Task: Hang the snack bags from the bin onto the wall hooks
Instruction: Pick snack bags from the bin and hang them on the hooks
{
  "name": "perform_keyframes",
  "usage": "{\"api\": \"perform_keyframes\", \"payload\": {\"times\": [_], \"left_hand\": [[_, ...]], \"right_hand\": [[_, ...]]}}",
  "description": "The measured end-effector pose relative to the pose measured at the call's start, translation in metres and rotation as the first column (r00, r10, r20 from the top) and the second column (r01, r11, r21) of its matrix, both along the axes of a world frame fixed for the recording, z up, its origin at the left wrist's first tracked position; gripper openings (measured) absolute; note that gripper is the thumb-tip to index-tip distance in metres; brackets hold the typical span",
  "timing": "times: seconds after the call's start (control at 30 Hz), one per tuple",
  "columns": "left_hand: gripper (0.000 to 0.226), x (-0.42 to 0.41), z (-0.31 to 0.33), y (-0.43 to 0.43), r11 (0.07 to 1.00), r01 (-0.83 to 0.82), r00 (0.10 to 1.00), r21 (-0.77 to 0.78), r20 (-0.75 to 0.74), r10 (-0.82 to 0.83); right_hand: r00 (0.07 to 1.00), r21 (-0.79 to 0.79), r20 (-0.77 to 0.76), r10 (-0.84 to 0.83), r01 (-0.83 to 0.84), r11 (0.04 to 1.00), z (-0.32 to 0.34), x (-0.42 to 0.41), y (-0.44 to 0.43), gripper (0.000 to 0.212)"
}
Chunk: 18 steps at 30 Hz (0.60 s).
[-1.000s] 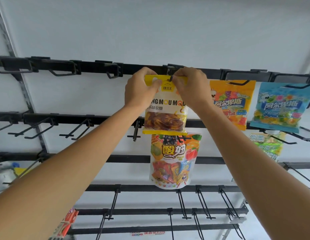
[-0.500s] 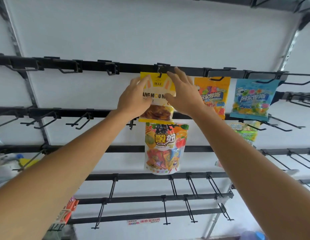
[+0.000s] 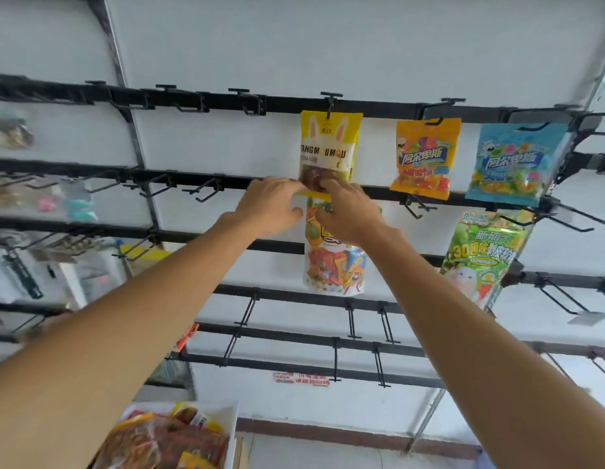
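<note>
A yellow snack bag (image 3: 329, 147) hangs from a hook (image 3: 330, 103) on the top black rail. Both of my hands are at its lower edge. My left hand (image 3: 270, 208) holds the lower left corner with curled fingers above and the thumb below. My right hand (image 3: 350, 214) grips the lower right part the same way, covering the brown window. Just beneath, partly hidden by my hands, hangs a white fruit-candy bag (image 3: 333, 265). The white bin (image 3: 234, 431) at the bottom left holds several more snack bags (image 3: 158, 441).
Further right on the rack hang an orange bag (image 3: 424, 157), a blue bag (image 3: 516, 164) and a green bag (image 3: 482, 262). Bare black hooks (image 3: 206, 191) line the rails to the left and below. Blurred packaged goods (image 3: 30, 258) hang at far left.
My hands slid down the yellow bag from its top strip to its lower edge, and the bag now hangs from the hook. My view tilted down, bringing the bin into sight.
</note>
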<state>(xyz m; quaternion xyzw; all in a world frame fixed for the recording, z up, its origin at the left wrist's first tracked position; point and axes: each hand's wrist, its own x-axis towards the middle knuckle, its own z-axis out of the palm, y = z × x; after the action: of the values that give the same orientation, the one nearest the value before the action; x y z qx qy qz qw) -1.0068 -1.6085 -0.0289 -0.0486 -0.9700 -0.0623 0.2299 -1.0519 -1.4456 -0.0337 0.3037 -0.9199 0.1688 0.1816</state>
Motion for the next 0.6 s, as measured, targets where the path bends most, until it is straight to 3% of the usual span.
{"api": "perform_keyframes", "payload": {"times": [0.13,0.27,0.6], "left_hand": [[0.049,0.04,-0.035,-0.018,0.982,-0.189,0.963,-0.007,0.193,0.187],[0.049,0.086,-0.061,-0.03,0.958,-0.286,0.921,-0.022,0.27,0.281],[0.047,0.193,-0.142,-0.088,0.863,-0.505,0.736,-0.005,0.52,0.434]], "right_hand": [[0.99,0.172,0.127,0.068,-0.09,0.981,-0.031,0.015,-0.006,0.053],[0.962,0.251,0.225,0.153,-0.208,0.945,-0.067,0.038,-0.029,0.054],[0.853,0.292,0.377,0.361,-0.479,0.828,-0.147,0.111,-0.118,0.053]]}}
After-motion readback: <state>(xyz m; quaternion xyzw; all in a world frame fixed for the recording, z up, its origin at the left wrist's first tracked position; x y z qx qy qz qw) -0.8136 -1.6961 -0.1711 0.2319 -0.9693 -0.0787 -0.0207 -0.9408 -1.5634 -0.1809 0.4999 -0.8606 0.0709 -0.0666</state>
